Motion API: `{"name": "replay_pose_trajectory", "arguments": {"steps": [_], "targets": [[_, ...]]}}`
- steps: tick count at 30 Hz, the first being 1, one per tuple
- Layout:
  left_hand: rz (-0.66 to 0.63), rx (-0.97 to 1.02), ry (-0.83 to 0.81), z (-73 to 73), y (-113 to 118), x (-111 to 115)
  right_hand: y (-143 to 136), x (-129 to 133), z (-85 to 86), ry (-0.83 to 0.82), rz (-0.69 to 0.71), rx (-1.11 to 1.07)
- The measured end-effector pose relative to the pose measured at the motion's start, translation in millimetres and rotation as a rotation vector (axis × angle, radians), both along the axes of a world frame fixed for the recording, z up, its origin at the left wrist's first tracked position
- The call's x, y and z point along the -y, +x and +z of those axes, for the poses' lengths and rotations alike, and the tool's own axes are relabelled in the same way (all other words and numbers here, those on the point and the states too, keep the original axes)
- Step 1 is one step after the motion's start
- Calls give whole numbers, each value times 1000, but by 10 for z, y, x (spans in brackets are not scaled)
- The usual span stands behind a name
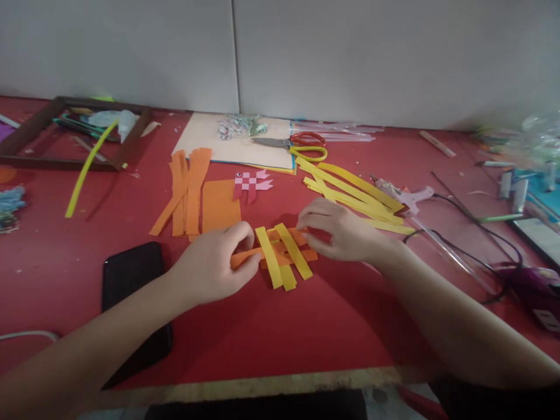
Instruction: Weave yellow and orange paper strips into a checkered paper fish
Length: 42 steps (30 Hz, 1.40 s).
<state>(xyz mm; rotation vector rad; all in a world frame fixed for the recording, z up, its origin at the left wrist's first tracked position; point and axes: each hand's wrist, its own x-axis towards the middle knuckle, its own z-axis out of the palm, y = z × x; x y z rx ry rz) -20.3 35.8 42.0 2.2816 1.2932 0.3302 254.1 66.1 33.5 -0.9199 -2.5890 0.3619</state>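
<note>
On the red table in front of me, yellow and orange paper strips cross in a small woven piece (pixel 283 256). My left hand (pixel 223 262) pinches the left end of an orange paper strip (pixel 245 256) that runs into the weave. At the right side, my right hand (pixel 335 230) curls its fingers around the end of another orange strip, partly hidden by the fingers. Two yellow strips (pixel 294 251) slant over the orange ones. Just beyond lies a woven pink-and-white paper fish (pixel 249 184).
Loose orange strips (pixel 192 189) and an orange sheet (pixel 221 205) lie behind my left hand. Yellow strips (pixel 354 195), scissors (pixel 306 146) and a glue gun (pixel 406 197) with its cord lie behind my right. A black phone (pixel 131 271) sits under my left forearm. A brown frame (pixel 30 137) stands far left.
</note>
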Motion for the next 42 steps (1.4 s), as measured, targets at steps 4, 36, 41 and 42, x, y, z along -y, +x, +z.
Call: {"name": "replay_pose_trajectory", "arguments": {"steps": [4, 36, 41, 42], "targets": [[26, 110, -46, -48, 19, -35, -2, -6, -23, -23, -3, -18], [28, -21, 9, -69, -26, -57, 109, -137, -22, -272, -54, -3], [32, 27, -15, -114, -19, -63, 102, -135, -20, -272, -45, 37], [37, 31, -14, -120, -15, -64, 102, -134, -21, -270, -41, 42]]}}
